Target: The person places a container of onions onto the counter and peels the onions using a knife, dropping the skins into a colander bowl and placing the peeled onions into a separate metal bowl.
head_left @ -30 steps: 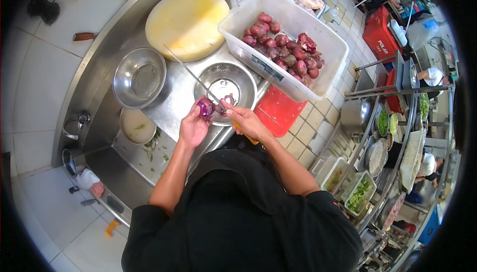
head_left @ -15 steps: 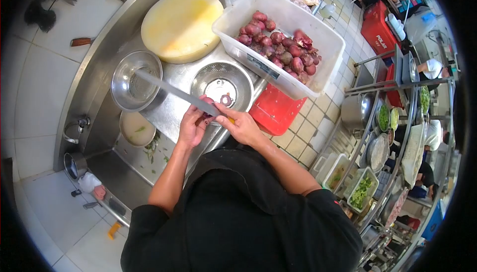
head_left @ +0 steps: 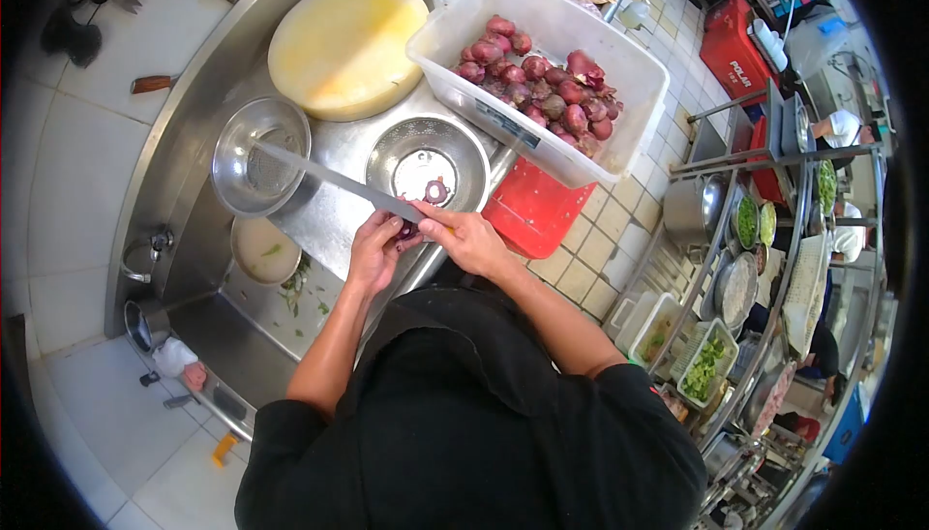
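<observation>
My left hand (head_left: 375, 251) is closed around a red onion (head_left: 406, 231), mostly hidden by the fingers. In my right hand (head_left: 466, 240) is the handle of a long knife (head_left: 334, 179); its blade crosses over the onion and points toward the upper left. Just beyond my hands sits a perforated metal colander (head_left: 389, 157) with a purplish onion piece (head_left: 436, 191) inside. A clear plastic tub (head_left: 498, 128) full of whole red onions (head_left: 542, 80) stands at the upper right of the colander.
A thick round yellowish cutting board (head_left: 348, 46) lies at the sink's back. A second metal bowl (head_left: 224, 186) and a pot of cloudy liquid (head_left: 276, 269) are at the left, near the tap (head_left: 145, 257). A red crate (head_left: 532, 215) is below the tub; metal shelves (head_left: 716, 283) hold food at the right.
The knife has shifted slightly down over the onion, and its blade lies a little flatter. My left fingers have turned a little around the onion. The whole view has drifted slightly.
</observation>
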A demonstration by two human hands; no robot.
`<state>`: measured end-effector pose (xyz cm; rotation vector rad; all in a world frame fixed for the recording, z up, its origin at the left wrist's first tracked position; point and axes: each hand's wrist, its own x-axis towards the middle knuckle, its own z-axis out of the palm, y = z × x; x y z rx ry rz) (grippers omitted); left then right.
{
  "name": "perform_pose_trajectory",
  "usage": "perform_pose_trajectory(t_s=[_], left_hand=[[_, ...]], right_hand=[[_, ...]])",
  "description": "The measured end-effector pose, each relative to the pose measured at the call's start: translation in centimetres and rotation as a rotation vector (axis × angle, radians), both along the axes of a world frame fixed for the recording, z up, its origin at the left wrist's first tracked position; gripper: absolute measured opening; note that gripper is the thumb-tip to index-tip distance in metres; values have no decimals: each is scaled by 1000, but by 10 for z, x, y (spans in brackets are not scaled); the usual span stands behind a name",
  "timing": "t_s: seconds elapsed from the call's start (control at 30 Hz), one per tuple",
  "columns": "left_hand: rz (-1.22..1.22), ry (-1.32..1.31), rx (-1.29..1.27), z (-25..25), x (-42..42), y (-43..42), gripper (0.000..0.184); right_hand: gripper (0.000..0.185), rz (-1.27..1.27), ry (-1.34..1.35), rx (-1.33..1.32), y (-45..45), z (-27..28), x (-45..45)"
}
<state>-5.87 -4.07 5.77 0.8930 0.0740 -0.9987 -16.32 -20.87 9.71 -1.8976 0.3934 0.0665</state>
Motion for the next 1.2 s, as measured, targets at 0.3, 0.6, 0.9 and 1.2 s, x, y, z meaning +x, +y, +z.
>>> perform_pose_trajectory(t_s=[0.3, 0.6, 0.9, 1.2], left_hand=[[-148, -51, -40, -3, 16, 9, 48], [-78, -46, -81, -8, 16, 7, 50], [11, -111, 84, 6, 10, -6, 50], [27, -108, 184, 10, 1, -9, 47]], right_hand=[[52, -117, 151, 386, -7, -5, 4], [53, -153, 159, 279, -9, -5, 3], [60, 65, 57, -101, -1, 12, -2], [55, 61, 34, -123, -2, 0, -3]])
